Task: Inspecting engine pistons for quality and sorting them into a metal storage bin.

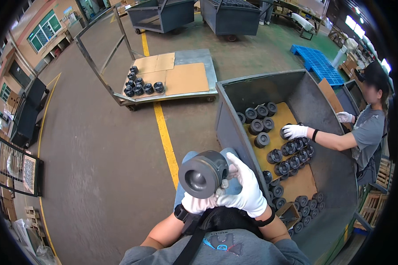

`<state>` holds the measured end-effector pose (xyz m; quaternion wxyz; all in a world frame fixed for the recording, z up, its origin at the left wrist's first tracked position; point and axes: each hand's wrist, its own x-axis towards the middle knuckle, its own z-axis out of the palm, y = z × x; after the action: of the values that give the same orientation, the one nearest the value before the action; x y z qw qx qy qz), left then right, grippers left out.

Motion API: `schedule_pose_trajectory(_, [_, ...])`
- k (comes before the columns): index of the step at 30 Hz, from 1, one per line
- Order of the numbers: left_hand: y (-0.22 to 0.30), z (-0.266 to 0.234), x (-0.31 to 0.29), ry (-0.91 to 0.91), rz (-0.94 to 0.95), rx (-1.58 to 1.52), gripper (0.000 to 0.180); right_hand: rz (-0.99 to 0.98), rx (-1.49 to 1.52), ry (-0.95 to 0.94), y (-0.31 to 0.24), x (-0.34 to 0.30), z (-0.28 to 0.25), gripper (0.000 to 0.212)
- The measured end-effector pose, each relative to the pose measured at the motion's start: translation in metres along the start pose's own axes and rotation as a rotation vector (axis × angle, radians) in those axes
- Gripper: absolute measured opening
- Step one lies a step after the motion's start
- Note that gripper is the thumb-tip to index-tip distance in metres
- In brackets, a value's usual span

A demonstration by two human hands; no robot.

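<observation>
A dark grey metal piston (201,173) is held up in front of my body, its round crown with a dished hollow facing up toward me. My left hand (199,204), in a white glove, grips it from below, with most of the fingers hidden behind the piston. At the piston's right side is my gloved right hand (248,190), its thumb and fingers curved around the skirt; the glove fingertips there look greyish. To my right, a deep grey metal bin (234,128) holds several similar pistons (262,140) standing on brown cardboard sheets.
Across the bin, a co-worker (369,128) in white gloves has one hand on a piston inside it. A flat trolley (192,55) ahead carries cardboard and several pistons (138,89). Farther off stand grey wheeled bins (231,22) and a blue pallet (318,64). A yellow line (164,137) crosses the floor.
</observation>
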<state>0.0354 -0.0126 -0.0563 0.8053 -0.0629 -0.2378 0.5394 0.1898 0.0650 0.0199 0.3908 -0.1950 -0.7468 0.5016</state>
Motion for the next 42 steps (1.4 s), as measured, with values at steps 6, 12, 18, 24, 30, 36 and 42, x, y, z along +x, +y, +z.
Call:
schedule_pose_trajectory(6, [0.004,0.014,0.012,0.019,0.084,0.184,0.096,-0.247,-0.259,-0.069,-0.019,0.011,0.000,0.101])
schedule_pose_trajectory(12, [0.004,0.012,0.006,0.228,0.103,0.244,0.083,-0.348,-0.432,-0.071,-0.023,0.011,0.000,0.082])
schedule_pose_trajectory(18, [0.005,0.016,0.005,0.179,0.244,0.135,0.084,-0.275,-0.484,-0.130,-0.003,0.013,0.000,0.078])
schedule_pose_trajectory(24, [0.005,0.016,0.003,0.267,0.205,0.131,0.075,-0.237,-0.451,-0.144,-0.004,0.014,0.004,0.078])
schedule_pose_trajectory(30, [0.006,0.001,-0.002,0.077,0.144,-0.011,0.077,-0.235,-0.371,-0.129,-0.008,0.019,0.009,0.073])
schedule_pose_trajectory(36, [0.012,0.008,-0.008,0.124,0.333,0.026,0.083,-0.456,-0.488,-0.150,-0.018,0.026,0.005,0.041])
schedule_pose_trajectory(42, [0.010,0.040,0.000,0.487,0.522,0.204,0.079,-0.349,-0.529,-0.044,-0.002,0.013,-0.010,0.058])
